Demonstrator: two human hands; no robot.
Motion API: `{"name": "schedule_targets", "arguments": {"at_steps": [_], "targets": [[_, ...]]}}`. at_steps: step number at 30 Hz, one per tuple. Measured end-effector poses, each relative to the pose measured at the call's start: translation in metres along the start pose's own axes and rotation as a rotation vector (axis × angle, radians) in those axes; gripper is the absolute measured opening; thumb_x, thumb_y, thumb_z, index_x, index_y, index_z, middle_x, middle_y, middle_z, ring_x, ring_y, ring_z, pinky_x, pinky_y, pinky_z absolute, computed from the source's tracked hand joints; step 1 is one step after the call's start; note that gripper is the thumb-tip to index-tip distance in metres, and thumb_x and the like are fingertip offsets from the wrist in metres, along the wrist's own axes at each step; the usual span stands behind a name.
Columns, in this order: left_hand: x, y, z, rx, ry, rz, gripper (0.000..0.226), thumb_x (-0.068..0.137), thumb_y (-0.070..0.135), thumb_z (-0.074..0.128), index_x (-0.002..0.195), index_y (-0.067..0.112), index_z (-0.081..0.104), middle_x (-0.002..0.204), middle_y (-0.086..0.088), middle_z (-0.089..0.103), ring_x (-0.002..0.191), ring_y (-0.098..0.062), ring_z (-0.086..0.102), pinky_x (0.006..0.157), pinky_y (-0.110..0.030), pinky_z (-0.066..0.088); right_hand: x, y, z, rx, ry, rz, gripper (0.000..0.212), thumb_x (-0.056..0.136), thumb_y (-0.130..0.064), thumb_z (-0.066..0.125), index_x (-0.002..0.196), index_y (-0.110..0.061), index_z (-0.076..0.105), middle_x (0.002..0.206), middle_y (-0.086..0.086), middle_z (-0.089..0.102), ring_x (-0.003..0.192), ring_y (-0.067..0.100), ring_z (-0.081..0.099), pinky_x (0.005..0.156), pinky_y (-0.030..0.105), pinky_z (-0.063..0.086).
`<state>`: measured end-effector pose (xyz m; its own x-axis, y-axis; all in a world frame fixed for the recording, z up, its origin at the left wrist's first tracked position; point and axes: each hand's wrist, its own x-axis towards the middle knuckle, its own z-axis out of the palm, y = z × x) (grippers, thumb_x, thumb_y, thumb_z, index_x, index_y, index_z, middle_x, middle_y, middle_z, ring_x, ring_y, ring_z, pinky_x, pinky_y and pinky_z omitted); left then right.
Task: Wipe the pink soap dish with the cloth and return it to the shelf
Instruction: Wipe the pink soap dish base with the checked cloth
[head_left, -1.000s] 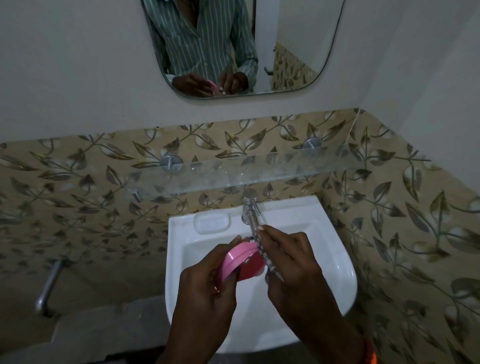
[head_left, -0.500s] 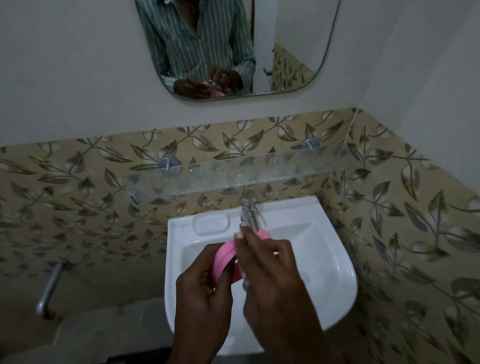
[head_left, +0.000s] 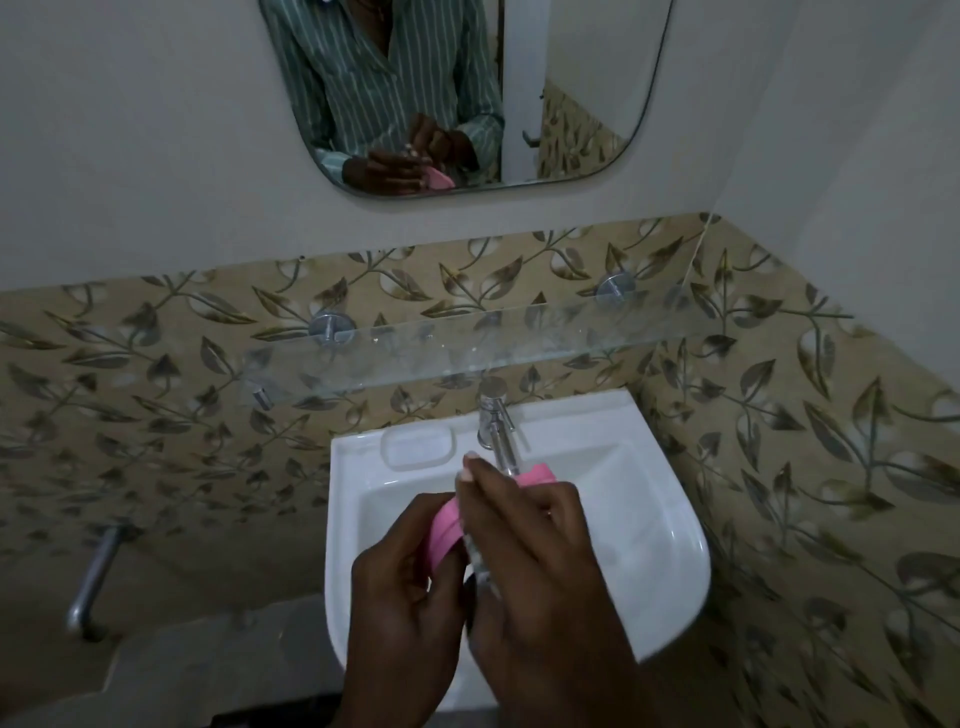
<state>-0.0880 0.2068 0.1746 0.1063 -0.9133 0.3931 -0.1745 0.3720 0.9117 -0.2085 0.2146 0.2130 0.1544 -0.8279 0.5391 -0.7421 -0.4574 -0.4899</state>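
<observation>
Head view: right-hand fingers (head_left: 475, 470) are extended forward and lie over the pink soap dish (head_left: 445, 525), pressing a thin grey-white cloth (head_left: 480, 558) against it; only a sliver of cloth shows under the right hand (head_left: 535, 551), so how it is gripped is unclear. Left hand (head_left: 410, 582) has its fingers curled round the dish's near edge and holds it tilted on edge, above the white basin (head_left: 670, 525), just in front of the chrome tap (head_left: 496, 421).

Change: a second ago the right hand sat at the dish's right side with most of the pink face exposed. Now it covers that face, with pink showing only at the left rim and a corner near the tap. The mirror (head_left: 571, 104) reflection shows the same overlap of both hands.

Meaning: likely mid-wipe, stroke crossing the face. Return step not started; the glass shelf (head_left: 467, 348) above the basin is well apart from the dish.

Writing: none readable, no brand or label on dish, tap, basin or the leaf-pattern tiles (head_left: 779, 415).
</observation>
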Motion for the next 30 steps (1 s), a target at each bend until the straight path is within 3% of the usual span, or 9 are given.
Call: {"name": "schedule_targets", "arguments": {"at_steps": [2,6,11,14,17,23,25,28,30], "targets": [[0.0,0.0,-0.001,-0.08,0.046,0.01,0.036,0.088,0.014,0.064,0.105,0.044,0.073,0.091,0.017,0.077,0.08,0.002,0.072,0.068,-0.013,0.057,0.004,0.003,-0.004,-0.015,-0.023,-0.034,0.051,0.078,0.003,0.058,0.128,-0.002,0.061,0.136,0.009,0.059,0.099,0.028,0.057,0.086,0.03,0.054],[-0.003,-0.004,-0.003,-0.053,0.114,0.052,0.049,0.087,0.003,0.063,0.103,0.049,0.073,0.095,0.022,0.077,0.087,0.006,0.072,0.077,-0.006,0.053,0.008,0.031,-0.009,-0.018,-0.095,0.152,0.071,0.067,0.013,0.077,0.133,-0.002,0.056,0.132,0.01,0.062,0.1,0.024,0.058,0.08,0.024,0.056],[-0.006,-0.01,-0.002,-0.006,0.188,0.071,0.047,0.089,0.007,0.065,0.108,0.049,0.072,0.099,0.023,0.077,0.09,0.006,0.072,0.079,-0.007,0.053,0.013,0.029,-0.001,0.031,-0.072,0.298,0.055,0.084,-0.004,0.072,0.136,-0.006,0.055,0.122,0.005,0.067,0.107,0.017,0.058,0.087,0.004,0.037],[-0.006,-0.006,0.0,0.05,0.186,0.115,0.036,0.092,0.02,0.061,0.116,0.046,0.069,0.106,0.022,0.076,0.095,0.002,0.073,0.081,-0.007,0.052,0.016,0.017,-0.001,-0.012,-0.087,0.321,0.051,0.082,0.002,0.071,0.131,-0.004,0.059,0.117,0.01,0.069,0.102,0.021,0.06,0.083,0.023,0.055],[-0.008,-0.004,0.003,0.129,0.161,0.171,0.036,0.096,0.025,0.059,0.125,0.044,0.066,0.115,0.021,0.074,0.105,-0.003,0.072,0.087,-0.009,0.052,0.014,0.001,0.0,-0.047,-0.104,0.334,0.07,0.062,0.018,0.074,0.128,0.002,0.06,0.125,0.016,0.066,0.101,0.033,0.063,0.078,0.039,0.061],[-0.012,0.003,0.005,0.248,0.173,0.228,0.036,0.096,0.027,0.058,0.129,0.039,0.065,0.123,0.024,0.071,0.111,-0.001,0.07,0.09,-0.006,0.047,0.022,0.008,-0.001,0.004,-0.12,0.425,0.056,0.096,-0.001,0.049,0.147,-0.017,0.037,0.133,0.004,0.052,0.112,0.018,0.052,0.094,0.027,0.049],[-0.012,0.005,0.005,0.261,0.168,0.234,0.035,0.095,0.026,0.058,0.128,0.036,0.066,0.124,0.025,0.07,0.11,0.0,0.069,0.089,-0.005,0.047,0.022,0.004,-0.002,0.0,-0.165,0.443,0.057,0.088,0.006,0.056,0.142,-0.011,0.046,0.125,0.011,0.057,0.103,0.025,0.059,0.086,0.033,0.056],[-0.011,0.006,0.005,0.265,0.195,0.193,0.032,0.096,0.029,0.058,0.127,0.035,0.067,0.122,0.021,0.072,0.105,-0.001,0.071,0.086,-0.005,0.047,0.017,0.001,0.002,-0.008,-0.227,0.458,0.073,0.058,0.019,0.074,0.127,0.002,0.059,0.107,0.018,0.067,0.086,0.034,0.066,0.065,0.039,0.062],[-0.011,0.005,0.005,0.299,0.199,0.201,0.031,0.096,0.028,0.059,0.124,0.031,0.07,0.122,0.019,0.073,0.106,-0.001,0.071,0.086,-0.004,0.047,0.02,0.004,0.005,-0.005,-0.177,0.423,0.064,0.074,0.011,0.069,0.134,-0.006,0.054,0.115,0.014,0.062,0.093,0.029,0.064,0.073,0.038,0.061]]}}
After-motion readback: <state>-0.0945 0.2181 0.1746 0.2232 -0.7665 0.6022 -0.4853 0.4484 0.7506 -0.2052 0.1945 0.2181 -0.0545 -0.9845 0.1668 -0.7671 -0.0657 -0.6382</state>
